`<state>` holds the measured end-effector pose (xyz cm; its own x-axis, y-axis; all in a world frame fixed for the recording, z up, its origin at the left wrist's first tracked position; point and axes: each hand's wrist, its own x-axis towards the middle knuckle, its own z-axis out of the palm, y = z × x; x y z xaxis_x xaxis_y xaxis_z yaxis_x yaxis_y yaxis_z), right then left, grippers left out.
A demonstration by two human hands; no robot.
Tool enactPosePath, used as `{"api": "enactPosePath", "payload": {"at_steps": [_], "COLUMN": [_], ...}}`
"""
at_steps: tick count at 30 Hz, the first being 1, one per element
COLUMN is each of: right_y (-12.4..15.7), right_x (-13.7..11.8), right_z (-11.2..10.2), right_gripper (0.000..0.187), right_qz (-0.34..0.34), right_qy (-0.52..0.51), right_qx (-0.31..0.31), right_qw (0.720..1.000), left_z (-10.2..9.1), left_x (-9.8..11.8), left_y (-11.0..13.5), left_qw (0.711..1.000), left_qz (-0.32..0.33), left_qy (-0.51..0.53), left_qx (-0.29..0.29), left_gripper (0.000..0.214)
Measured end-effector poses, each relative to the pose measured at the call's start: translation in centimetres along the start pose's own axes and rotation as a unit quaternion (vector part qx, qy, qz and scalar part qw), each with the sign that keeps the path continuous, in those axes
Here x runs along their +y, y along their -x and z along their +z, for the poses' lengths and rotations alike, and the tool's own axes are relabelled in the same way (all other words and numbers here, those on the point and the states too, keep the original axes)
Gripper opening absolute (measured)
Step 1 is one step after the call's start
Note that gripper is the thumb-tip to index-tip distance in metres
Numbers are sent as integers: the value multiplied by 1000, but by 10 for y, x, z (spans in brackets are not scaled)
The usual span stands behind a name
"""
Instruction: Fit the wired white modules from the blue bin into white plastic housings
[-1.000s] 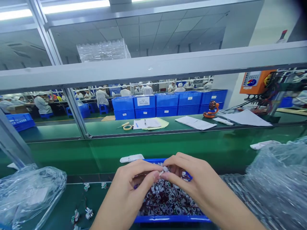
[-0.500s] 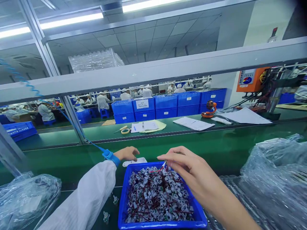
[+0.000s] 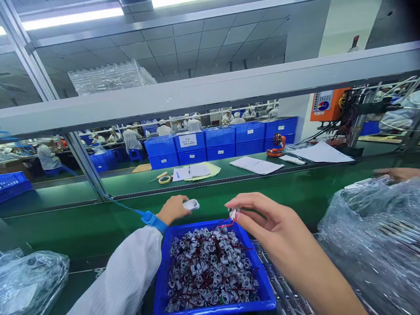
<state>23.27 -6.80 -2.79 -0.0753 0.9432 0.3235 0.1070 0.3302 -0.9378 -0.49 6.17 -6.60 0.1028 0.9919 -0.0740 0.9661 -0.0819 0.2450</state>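
Left hand (image 3: 172, 209) held just past the far rim of the blue bin (image 3: 163, 267), fingers closed around a white casing (image 3: 190, 204), right hand (image 3: 262, 223) above the bin, fingers pinched on a small wired part (image 3: 232, 214), clear bag (image 3: 370, 236) alongside on the green surface (image 3: 295, 197)

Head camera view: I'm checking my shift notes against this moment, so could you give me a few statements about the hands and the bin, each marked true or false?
1. The left hand holds a white plastic piece beyond the far end of the blue bin. True.
2. The right hand is empty. False: its fingertips pinch a small white part with red wires above the bin's far end.
3. A blue wrist strap sits on the left wrist. True.
4. The bin holds rolls of yellow tape. False: it is heaped with grey-white wired parts.
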Motion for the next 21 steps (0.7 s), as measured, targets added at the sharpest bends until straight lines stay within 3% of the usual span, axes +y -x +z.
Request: {"api": "enactPosePath", "payload": {"at_steps": [5,8,11,16,21], "right_y": [0,1,4,8,8], "right_x": [-2,-3,-4,-4,-6], "right_z": [8,16,23,34,40], "right_gripper": [16,16,19,19,21], "right_qz": [-16,-5,-11,-42,14], "right_qy": [24,21,33,78,82], "right_qx": [-3,-2,3,-5,-55], "right_qw": [1000,1000,999,996,995], "left_z": [-46,-44,-28,-15,-13], "left_x": [23,29,24,19,19], "left_y": [77,130,164,176,171], "left_qw": [996,992,985,983,981], "left_qz": [10,-7,-30,-43,-10], "left_qy": [62,102,161,174,189], "left_qx": [63,73,52,38,34], "left_gripper": [37,39,39,41,37]}}
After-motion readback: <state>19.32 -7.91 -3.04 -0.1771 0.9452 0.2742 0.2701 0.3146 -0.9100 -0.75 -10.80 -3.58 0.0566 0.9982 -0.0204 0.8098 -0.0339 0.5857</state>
